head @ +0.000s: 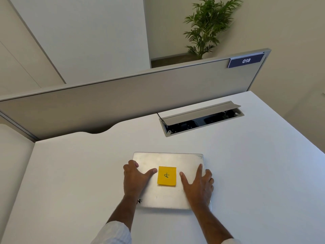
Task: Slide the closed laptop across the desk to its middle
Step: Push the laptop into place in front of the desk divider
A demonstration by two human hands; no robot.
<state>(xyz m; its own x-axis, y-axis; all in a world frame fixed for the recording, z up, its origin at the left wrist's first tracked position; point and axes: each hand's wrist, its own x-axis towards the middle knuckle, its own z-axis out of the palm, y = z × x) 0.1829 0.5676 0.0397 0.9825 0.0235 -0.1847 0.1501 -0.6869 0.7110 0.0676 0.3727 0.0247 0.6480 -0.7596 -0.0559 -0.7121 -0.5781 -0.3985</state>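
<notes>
Grip: left hand (135, 178) lies palm-down on the left part of the closed laptop (167, 194), fingers curled over its left edge, thumb stretched across the lid toward the centre. Right hand (198, 185) lies flat on the right part, fingers wrapped round the right edge, thumb angled inward. Both hands are spread open and press on the lid from either side; neither lifts it.

Item: 1 silver laptop, lid shut, flat on the white desk (255, 173), near the front edge. 1 yellow sticky note (166, 175) with a handwritten mark sits on the lid between the 2 thumbs.

Arms: both forearms reach forward from below, light sleeves at the elbows.

Surroundings: open cable hatch (202, 118) behind the laptop, well apart; grey divider (123, 99) with label "018" (246, 60); potted plant (209, 27) beyond.
</notes>
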